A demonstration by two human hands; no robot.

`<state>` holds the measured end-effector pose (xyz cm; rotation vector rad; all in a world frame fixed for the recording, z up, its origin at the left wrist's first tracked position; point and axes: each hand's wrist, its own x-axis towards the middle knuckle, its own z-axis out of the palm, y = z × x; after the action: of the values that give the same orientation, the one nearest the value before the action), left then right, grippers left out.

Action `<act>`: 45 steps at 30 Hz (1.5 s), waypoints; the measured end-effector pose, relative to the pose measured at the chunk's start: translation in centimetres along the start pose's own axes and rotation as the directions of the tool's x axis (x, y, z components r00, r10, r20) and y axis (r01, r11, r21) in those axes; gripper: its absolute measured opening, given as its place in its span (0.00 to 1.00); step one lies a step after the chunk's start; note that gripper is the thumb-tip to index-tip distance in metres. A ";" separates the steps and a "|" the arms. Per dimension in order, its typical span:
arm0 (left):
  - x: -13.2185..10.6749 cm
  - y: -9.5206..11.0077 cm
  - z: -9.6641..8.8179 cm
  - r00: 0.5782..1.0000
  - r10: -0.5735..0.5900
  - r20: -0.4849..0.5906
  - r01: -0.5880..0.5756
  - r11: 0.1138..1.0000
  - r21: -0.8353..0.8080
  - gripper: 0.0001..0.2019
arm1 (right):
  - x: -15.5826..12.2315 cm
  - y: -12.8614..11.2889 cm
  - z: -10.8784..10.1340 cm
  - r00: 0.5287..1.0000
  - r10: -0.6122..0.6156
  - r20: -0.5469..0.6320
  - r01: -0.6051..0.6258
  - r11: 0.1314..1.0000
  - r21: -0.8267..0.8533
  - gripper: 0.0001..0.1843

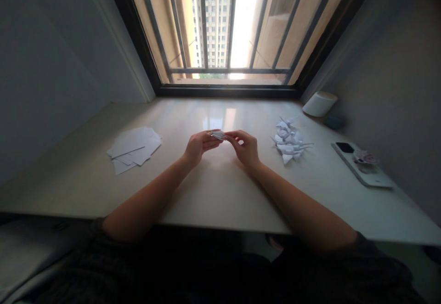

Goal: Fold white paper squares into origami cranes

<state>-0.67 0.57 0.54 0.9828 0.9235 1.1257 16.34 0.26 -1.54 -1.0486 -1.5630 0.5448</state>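
The grip of the left hand [197, 147] and right hand [246, 149] is closed on folded paper [217, 135] above the counter [220, 203], its stage unclear. Folded shapes [288, 142], apparently finished, lie heaped right; unfolded sheets [134, 144] lie left.

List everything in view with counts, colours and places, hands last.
countertop: one, pale, below window
window: one, black-framed, barred, back
building: one tower, pale, outside
walls: two, grey, either side
sheets: several, white, countertop left
folded papers: several overlapping, white, countertop right
folded piece: one, pale grey, between both grips
phone-like slab: one, white and black, far right
small object: one, blurred, pinkish, on slab
cylinder: one, white, back right
lump: one, dark bluish, beside cylinder
left grip: one, bare, holding folded piece
right grip: one, bare, pinching its end
sleeves: two, dark, lower corners
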 end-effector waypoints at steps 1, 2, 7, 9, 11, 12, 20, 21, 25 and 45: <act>-0.1 0.1 0.1 1.000 0.017 0.007 -0.017 1.000 0.004 0.16 | 0.0 0.0 0.0 1.000 0.005 -0.005 -0.005 1.000 0.006 0.12; -0.2 0.1 0.2 0.999 0.037 0.012 -0.037 0.999 0.014 0.18 | 0.0 0.0 0.1 1.000 0.011 -0.012 -0.011 1.000 0.016 0.12; -0.8 0.2 1.0 0.988 0.150 0.032 -0.153 0.980 0.124 0.27 | 0.0 0.0 0.2 0.999 0.028 -0.019 -0.026 0.998 0.056 0.11; -0.9 0.0 1.1 0.983 0.176 0.042 -0.181 0.971 0.154 0.26 | 0.0 0.1 0.3 1.000 0.011 -0.012 -0.011 0.998 0.056 0.10; -0.9 -0.2 1.1 0.979 0.198 0.050 -0.204 0.963 0.176 0.24 | -0.1 0.3 0.4 1.000 -0.008 -0.008 0.008 0.998 0.059 0.10; -0.8 -0.3 1.1 0.975 0.217 0.053 -0.223 0.955 0.194 0.22 | -0.1 0.4 0.5 1.000 -0.012 -0.005 0.012 0.998 0.061 0.10; -0.4 -0.5 0.6 0.921 0.389 0.038 -0.381 0.872 0.307 0.14 | 0.0 0.2 0.3 0.998 -0.044 0.038 0.042 0.997 0.058 0.10; -0.4 -0.5 0.6 0.916 0.400 0.037 -0.391 0.865 0.314 0.14 | 0.0 0.1 0.2 0.997 -0.062 0.050 0.060 0.997 0.046 0.10; -0.2 -0.7 0.2 0.889 0.455 0.055 -0.439 0.811 0.387 0.12 | 0.1 -0.1 -0.1 0.990 -0.113 0.082 0.110 0.993 0.029 0.13; -0.5 -0.8 0.2 0.835 0.541 0.098 -0.504 0.683 0.529 0.11 | 0.3 -0.1 -0.1 0.997 -0.076 0.003 0.075 0.993 0.086 0.11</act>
<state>-0.33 -0.03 -0.09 1.7720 1.0722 1.4137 16.46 0.43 -1.29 -0.9199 -1.5651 0.5586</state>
